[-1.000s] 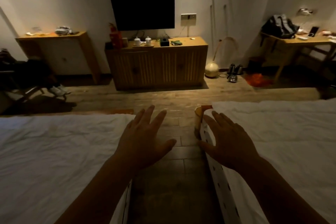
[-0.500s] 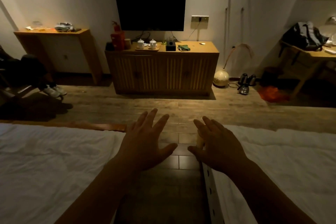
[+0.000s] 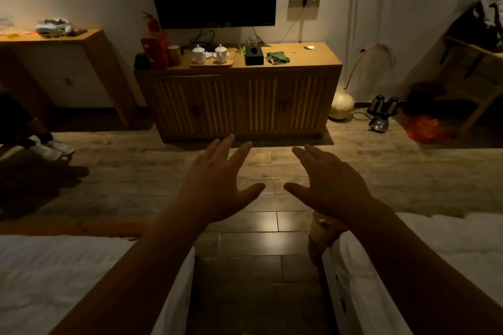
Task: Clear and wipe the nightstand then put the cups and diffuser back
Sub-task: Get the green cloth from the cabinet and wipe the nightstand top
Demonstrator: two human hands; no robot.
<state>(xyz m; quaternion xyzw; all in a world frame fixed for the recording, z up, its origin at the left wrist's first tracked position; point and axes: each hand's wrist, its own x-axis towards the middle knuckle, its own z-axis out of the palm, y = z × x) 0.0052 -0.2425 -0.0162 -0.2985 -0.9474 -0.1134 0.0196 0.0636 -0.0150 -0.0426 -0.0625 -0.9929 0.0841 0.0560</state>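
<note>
Two lidded cups (image 3: 209, 53) are seen far ahead on a tray on the wooden table (image 3: 299, 61), slightly left of the left hand (image 3: 217, 182), the nearer, while the right hand (image 3: 328, 182) is likewise spread, nothing held.

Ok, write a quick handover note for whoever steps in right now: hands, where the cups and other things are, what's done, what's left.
Left hand: open, empty, held out over the floor between the beds.
Right hand: open, empty, beside it.
Two white lidded cups sit on a wooden tray on the cabinet under the TV, with a black box and a green cloth to their right.
No diffuser can be made out for certain in this dim view.
Done: nothing visibly.
Left: clear, wipe, put things back.
</note>
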